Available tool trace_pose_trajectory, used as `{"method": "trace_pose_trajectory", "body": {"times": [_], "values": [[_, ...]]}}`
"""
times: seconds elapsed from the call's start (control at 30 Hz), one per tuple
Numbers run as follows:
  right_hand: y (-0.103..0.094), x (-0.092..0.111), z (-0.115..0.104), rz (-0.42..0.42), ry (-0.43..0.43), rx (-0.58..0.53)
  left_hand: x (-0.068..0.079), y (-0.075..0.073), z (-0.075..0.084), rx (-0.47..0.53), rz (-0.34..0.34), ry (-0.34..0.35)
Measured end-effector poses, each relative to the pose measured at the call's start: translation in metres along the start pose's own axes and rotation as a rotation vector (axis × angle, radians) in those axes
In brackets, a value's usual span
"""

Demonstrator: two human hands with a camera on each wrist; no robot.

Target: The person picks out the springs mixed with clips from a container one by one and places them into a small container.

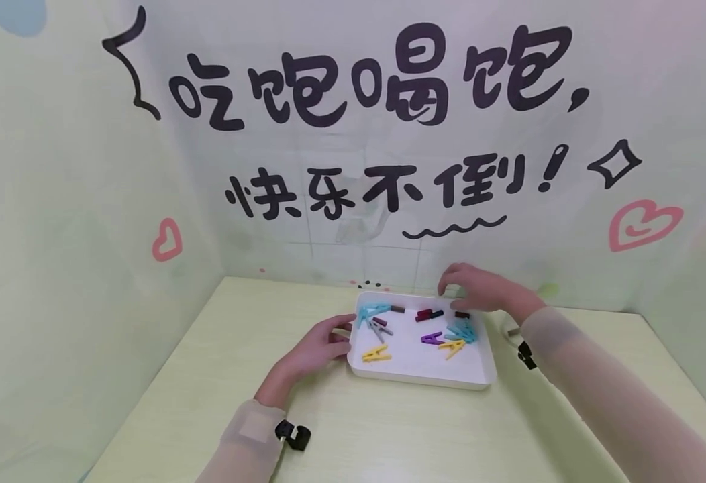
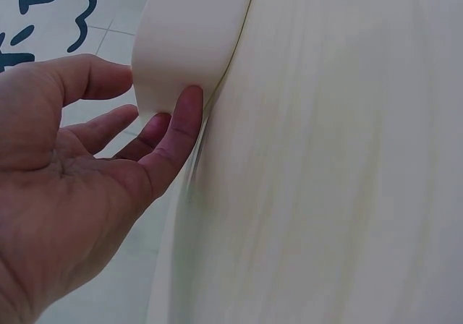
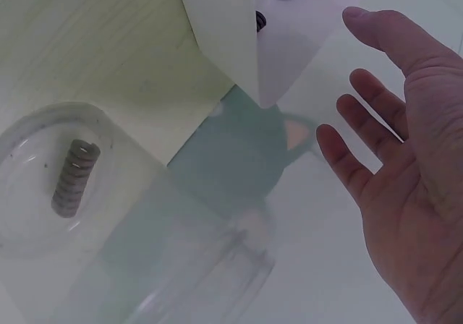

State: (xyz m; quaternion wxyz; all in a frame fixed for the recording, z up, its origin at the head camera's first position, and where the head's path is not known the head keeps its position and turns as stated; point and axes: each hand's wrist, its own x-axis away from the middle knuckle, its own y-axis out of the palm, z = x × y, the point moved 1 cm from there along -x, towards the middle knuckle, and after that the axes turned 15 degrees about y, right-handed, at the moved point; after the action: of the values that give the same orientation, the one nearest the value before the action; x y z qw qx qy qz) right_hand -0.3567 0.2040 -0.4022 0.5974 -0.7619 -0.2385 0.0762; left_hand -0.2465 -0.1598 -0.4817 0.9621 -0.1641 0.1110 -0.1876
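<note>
A shallow white tray (image 1: 401,342) holds several plastic clips: teal clips (image 1: 463,332), a purple clip (image 1: 431,339), a grey clip (image 1: 380,329) and yellow clips (image 1: 377,354). Dark red, brown and dark coil springs (image 1: 423,314) lie among them. My left hand (image 1: 319,345) rests with loosely bent fingers against the outside of the tray's left wall, as the left wrist view shows up close. Over the tray's back right corner is my right hand (image 1: 480,288), its fingers spread and relaxed, with nothing in them.
Right of the tray stands a clear plastic jar (image 3: 108,125) with a grey-brown spring (image 3: 74,179) inside. The tray sits near the back of a pale wood table (image 1: 389,429). A printed sheet (image 1: 341,248) with large black writing hangs behind and at the sides.
</note>
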Motion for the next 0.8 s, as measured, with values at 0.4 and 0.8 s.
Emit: {"method": "trace_pose_trajectory", "body": {"times": [0.4, 0.8], "values": [[0.021, -0.018, -0.005, -0.066, 0.016, 0.12, 0.0, 0.0, 0.004, -0.018, 0.006, -0.001], [0.037, -0.022, -0.005, -0.04, 0.004, 0.23, 0.001, 0.0, 0.004, -0.021, 0.0, 0.003]]}}
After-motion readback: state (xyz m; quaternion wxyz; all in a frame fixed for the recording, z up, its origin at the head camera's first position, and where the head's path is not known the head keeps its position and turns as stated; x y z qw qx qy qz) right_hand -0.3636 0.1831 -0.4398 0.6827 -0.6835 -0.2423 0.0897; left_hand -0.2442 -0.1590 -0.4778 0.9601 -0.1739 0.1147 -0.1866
